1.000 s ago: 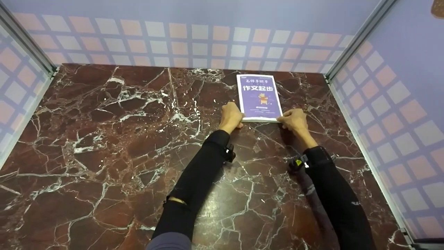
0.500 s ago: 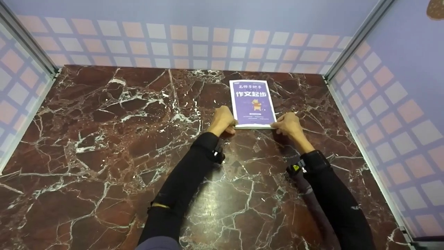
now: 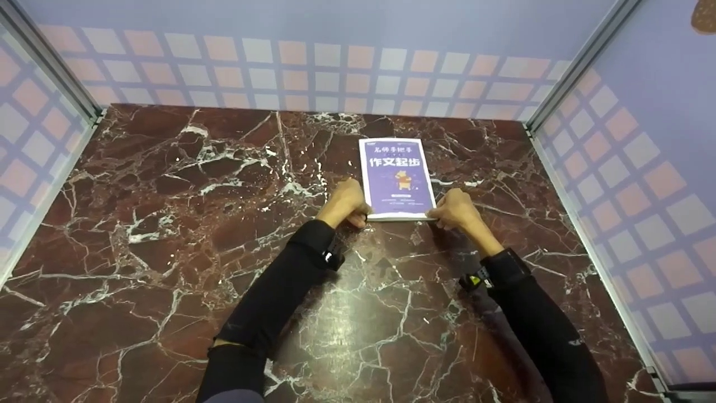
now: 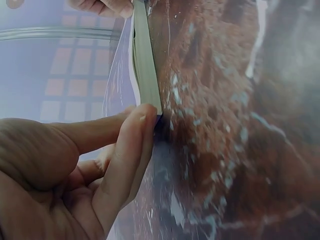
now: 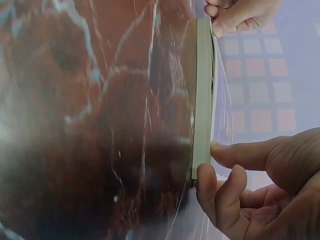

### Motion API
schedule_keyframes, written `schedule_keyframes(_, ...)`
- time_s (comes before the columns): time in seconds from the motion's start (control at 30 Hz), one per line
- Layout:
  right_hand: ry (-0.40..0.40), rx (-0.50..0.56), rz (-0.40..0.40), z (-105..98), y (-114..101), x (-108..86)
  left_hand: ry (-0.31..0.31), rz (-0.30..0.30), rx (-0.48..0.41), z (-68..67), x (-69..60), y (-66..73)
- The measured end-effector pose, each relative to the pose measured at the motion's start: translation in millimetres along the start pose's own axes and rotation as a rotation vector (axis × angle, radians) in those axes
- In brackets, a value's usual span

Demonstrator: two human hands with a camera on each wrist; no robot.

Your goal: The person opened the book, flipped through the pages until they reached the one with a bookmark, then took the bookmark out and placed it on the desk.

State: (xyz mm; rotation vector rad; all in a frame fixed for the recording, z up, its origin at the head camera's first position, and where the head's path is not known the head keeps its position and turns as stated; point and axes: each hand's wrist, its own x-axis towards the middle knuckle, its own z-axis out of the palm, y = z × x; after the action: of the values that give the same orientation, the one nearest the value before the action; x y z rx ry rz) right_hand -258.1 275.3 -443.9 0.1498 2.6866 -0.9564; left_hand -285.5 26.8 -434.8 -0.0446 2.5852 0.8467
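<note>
A purple book (image 3: 398, 179) with a white border, Chinese lettering and a yellow bear on its cover lies face up, near the back of the marble-patterned table. My left hand (image 3: 345, 202) pinches its near left corner, thumb on the cover and fingers at the page edge. At the near right corner, my right hand (image 3: 454, 209) pinches the book the same way. The left wrist view shows the book's pale page block (image 4: 146, 65) close to the tabletop, with the left hand (image 4: 95, 165) at its corner. From the right wrist, the right hand (image 5: 260, 185) grips the opposite corner.
The dark red, white-veined tabletop (image 3: 168, 252) stretches to both sides and toward me. Lilac panels with pink and white squares enclose it: a back wall (image 3: 313, 61), a left wall (image 3: 28, 123) and a right wall (image 3: 632, 184). Metal posts stand at the corners.
Both hands have drawn the book toward me and a little to the left, away from the back wall. Their hold on its near corners stays the same.
</note>
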Motion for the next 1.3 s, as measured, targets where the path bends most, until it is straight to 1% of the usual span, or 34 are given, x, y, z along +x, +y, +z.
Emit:
schedule_keyframes(0.07,-0.013,-0.007,-0.006,2,-2,-3.3,-0.015,0.015,0.029,-0.6,-2.1,-3.6)
schedule_keyframes(0.1,-0.020,-0.003,-0.007,3,-3,-5.0,-0.004,0.042,0.079,-0.9,-3.8,-5.9)
schedule_keyframes(0.13,-0.029,0.000,-0.013,5,-4,-6.5,0.004,0.056,0.110,-1.1,-6.1,-7.8)
schedule_keyframes(0.17,-0.037,0.006,-0.023,6,-5,-7.7,0.022,0.075,0.164,-1.7,-8.3,-9.6)
schedule_keyframes(0.23,-0.047,0.018,-0.042,8,-7,-10.4,0.025,0.098,0.216,-3.0,-11.6,-12.6)
schedule_keyframes(0.27,-0.048,0.018,-0.048,10,-8,-11.9,0.021,0.107,0.224,-3.6,-13.5,-14.0)
schedule_keyframes(0.33,-0.053,0.014,-0.061,12,-9,-14.5,0.015,0.116,0.209,-4.9,-17.5,-17.4)
schedule_keyframes(0.43,-0.059,0.025,-0.065,17,-11,-18.7,0.000,0.134,0.208,-7.1,-22.7,-22.8)
schedule_keyframes(0.53,-0.065,0.036,-0.084,23,-15,-22.6,-0.019,0.121,0.222,-10.0,-26.3,-28.6)
schedule_keyframes(0.67,-0.058,0.019,-0.119,31,-22,-28.8,-0.061,0.058,0.174,-13.5,-30.3,-36.0)
schedule_keyframes(0.77,-0.059,0.001,-0.144,36,-27,-33.7,-0.097,0.004,0.105,-15.2,-34.8,-41.6)
schedule_keyframes(0.9,-0.075,-0.010,-0.171,41,-29,-38.3,-0.129,-0.037,0.060,-16.2,-42.5,-48.2)
schedule_keyframes(0.93,-0.078,-0.012,-0.174,42,-30,-39.3,-0.137,-0.038,0.054,-16.3,-44.5,-49.7)
schedule_keyframes(1.1,-0.098,-0.031,-0.159,46,-34,-45.5,-0.163,0.003,0.077,-17.8,-55.3,-57.8)
schedule_keyframes(1.2,-0.110,-0.060,-0.152,49,-36,-50.0,-0.177,-0.015,0.034,-18.4,-60.4,-62.2)
schedule_keyframes(1.3,-0.122,-0.079,-0.163,52,-37,-54.9,-0.171,-0.015,0.039,-20.0,-64.7,-66.4)
